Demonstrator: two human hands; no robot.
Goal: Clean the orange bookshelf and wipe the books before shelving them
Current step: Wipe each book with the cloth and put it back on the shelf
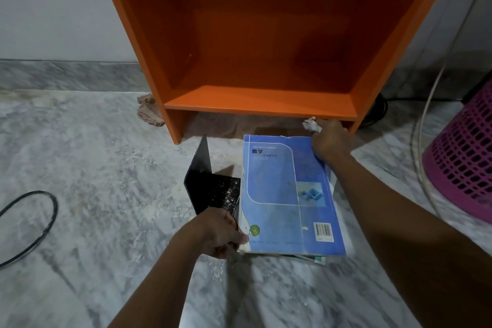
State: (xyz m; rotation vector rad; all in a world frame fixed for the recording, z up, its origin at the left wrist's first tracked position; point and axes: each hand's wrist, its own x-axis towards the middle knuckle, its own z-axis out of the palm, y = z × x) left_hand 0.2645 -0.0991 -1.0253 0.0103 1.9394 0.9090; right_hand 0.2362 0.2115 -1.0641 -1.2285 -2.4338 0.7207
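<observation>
Marble floor (106,168), dusty. Blue book (282,194) — softcover, probably light, floppy; left hand (215,234) pinches near corner, right hand (331,138) clutches tissue (312,125) — support edge underneath.

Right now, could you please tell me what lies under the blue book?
A teal book edge sticks out beneath the blue book at its near right corner, on the floor. The cover hides the rest, so how many lie there is unclear.
</observation>
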